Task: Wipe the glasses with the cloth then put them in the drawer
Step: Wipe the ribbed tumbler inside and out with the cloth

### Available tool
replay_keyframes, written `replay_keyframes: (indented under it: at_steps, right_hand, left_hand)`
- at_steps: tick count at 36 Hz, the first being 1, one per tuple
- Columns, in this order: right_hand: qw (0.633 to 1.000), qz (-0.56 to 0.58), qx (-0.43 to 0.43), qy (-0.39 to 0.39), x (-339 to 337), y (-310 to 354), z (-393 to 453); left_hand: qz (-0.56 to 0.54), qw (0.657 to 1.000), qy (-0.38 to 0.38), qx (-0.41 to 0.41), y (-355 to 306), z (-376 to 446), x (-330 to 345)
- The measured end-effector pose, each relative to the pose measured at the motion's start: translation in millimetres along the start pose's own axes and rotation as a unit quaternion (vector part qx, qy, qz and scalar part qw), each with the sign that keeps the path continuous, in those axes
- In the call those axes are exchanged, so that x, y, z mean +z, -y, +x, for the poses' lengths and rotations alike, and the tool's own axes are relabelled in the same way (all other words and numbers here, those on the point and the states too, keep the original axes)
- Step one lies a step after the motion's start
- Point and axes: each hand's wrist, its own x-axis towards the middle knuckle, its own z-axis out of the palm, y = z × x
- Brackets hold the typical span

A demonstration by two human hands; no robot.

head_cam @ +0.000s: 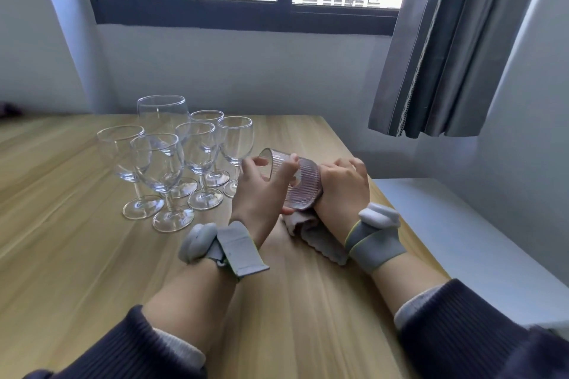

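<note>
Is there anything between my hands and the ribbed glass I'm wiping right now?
Nothing blocks the left hand, which grips the ribbed glass directly. The right hand has only the cloth bunched between it and the glass's base end.

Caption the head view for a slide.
Left hand holds a ribbed pinkish glass tumbler sideways while right hand wipes it with a pale cloth; six clear wine glasses wait.
</note>
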Motion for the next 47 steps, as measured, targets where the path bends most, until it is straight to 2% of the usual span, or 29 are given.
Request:
replay_keyframes:
  at_steps: [6,13,18,23,25,28,31,34,39,42,47]
  right_hand:
    - [0.994,-0.036,0.017,0.102,-4.4,-6.3,4.1]
    - [0.982,-0.005,0.017,0.188,-20.0,-7.1,3.0]
    - [0.989,-0.009,0.02,0.149,-16.3,-8.2,2.8]
    - [0.995,-0.064,0.021,0.072,-9.3,-15.3,4.6]
    - [0.998,-0.054,0.02,0.03,-9.8,-13.3,2.3]
    - [0.997,-0.066,0.005,0.034,-7.9,-8.8,1.0]
    - [0.996,-0.072,-0.002,0.048,-8.0,-6.8,1.1]
    - [0.997,-0.06,-0.001,0.055,-13.7,-9.3,1.3]
    - [0.992,-0.056,0.019,0.114,-6.8,-13.1,-3.9]
    - [0.992,-0.048,0.022,0.115,-4.3,-13.3,-1.9]
    - [0.996,-0.045,0.005,0.073,-0.8,-15.2,-1.8]
  left_hand:
    - [0.091,0.987,0.051,0.123,-1.3,2.2,-7.5]
    - [0.157,0.965,0.108,0.179,-1.1,4.5,-21.1]
    - [0.139,0.965,0.129,0.181,-1.2,6.6,-23.3]
    - [0.065,0.973,0.212,0.056,-5.5,5.6,-19.8]
    - [0.041,0.975,0.22,-0.003,-8.5,7.7,-18.3]
    - [0.039,0.98,0.188,-0.041,-12.0,10.4,-19.0]
    - [0.036,0.985,0.164,-0.037,-9.9,12.8,-19.6]
    - [0.029,0.982,0.185,-0.033,-8.8,11.7,-22.3]
    - [0.1,0.968,0.223,0.057,-5.4,9.2,-31.2]
    - [0.092,0.959,0.257,0.08,-11.3,9.9,-37.8]
    - [0.053,0.959,0.272,0.059,-12.6,11.6,-35.0]
